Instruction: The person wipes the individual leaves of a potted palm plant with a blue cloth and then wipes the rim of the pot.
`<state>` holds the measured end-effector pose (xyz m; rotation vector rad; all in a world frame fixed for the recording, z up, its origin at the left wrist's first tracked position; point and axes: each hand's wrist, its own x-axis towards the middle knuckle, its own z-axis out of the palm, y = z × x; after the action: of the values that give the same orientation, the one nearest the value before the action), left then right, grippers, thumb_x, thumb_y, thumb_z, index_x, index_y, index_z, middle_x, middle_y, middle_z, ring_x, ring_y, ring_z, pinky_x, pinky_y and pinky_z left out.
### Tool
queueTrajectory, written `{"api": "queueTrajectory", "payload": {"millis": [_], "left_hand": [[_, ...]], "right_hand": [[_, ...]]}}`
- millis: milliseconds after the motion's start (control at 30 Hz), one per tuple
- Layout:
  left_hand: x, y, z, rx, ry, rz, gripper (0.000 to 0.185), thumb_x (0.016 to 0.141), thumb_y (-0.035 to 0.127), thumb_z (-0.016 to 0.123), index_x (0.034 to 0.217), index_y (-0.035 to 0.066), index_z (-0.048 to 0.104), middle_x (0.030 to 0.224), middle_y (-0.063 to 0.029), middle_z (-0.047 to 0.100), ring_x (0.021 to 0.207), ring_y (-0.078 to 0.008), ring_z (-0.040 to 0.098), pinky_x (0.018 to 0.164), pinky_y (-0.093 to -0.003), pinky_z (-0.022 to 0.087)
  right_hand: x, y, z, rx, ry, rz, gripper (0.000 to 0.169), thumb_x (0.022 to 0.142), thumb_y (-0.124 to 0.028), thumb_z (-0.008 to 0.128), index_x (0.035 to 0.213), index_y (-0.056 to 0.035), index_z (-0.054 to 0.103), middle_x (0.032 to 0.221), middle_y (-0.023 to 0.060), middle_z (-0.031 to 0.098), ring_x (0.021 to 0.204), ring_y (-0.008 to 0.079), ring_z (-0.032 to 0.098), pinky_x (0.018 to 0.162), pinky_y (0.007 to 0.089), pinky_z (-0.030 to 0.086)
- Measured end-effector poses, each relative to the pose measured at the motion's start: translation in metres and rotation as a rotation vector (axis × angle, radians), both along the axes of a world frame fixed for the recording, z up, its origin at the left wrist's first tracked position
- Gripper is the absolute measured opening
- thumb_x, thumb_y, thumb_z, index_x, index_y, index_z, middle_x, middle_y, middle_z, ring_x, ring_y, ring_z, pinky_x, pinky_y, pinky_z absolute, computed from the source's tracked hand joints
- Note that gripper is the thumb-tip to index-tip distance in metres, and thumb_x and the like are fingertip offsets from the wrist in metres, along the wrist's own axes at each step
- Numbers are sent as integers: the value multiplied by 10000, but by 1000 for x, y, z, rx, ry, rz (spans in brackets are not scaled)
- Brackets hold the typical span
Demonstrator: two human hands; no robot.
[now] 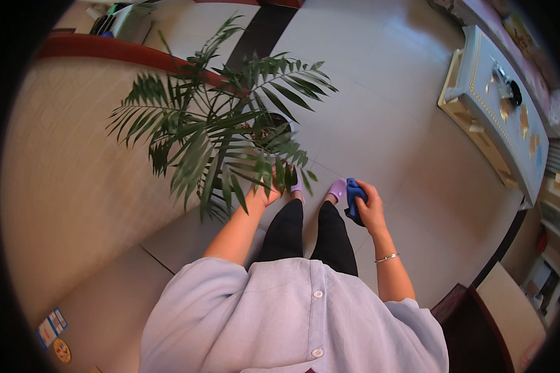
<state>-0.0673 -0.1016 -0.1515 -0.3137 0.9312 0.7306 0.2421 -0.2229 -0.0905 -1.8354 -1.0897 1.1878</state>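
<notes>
A potted palm [205, 126] with long feathery green leaves stands before me, left of centre; part of its round pot [284, 122] shows beneath the fronds. My left hand [272, 186] is among the lower leaves on the pot's near side. Leaves cover part of its fingers, so whether it grips a leaf cannot be made out. In my right hand [369, 207] is a bunched blue cloth [353, 198] with a dark lower part, held to the right of my legs and apart from the plant.
A low table [490, 93] with a pale blue cover and small items stands at the upper right. The curved red wooden top [121, 50] of a patterned partition runs beside the palm. Dark wooden furniture [476, 331] is at the lower right. Pale tiles [401, 140] form the floor.
</notes>
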Motion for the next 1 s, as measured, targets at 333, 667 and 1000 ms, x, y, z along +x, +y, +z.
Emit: {"api": "queueTrajectory", "payload": {"millis": [333,667,1000], "left_hand": [[-29,-29,87,367,987,-69,493,1042,461,460,1333,78,569,1273,-56,626,1224,-176,559,1066,-381,379],[26,3,140,663,779,-140,366,1039,314,525,1344,116,562,1231,18,583,1122,-104,544,1008,-286,416],[8,-7,154,693,763,-299,347,1030,248,513,1341,101,558,1328,-6,577,1217,-139,538,1016,-309,411]], "right_hand": [[-3,82,51,-66,840,-170,348,957,-18,566,1303,-23,533,1182,72,605,1006,123,609,886,252,518],[-76,155,86,183,579,77,392,939,-9,567,1330,-28,545,1179,95,636,1050,158,597,923,279,484],[-69,109,72,92,203,435,306,927,-79,597,1226,-14,614,1064,112,683,958,196,640,871,336,510]]}}
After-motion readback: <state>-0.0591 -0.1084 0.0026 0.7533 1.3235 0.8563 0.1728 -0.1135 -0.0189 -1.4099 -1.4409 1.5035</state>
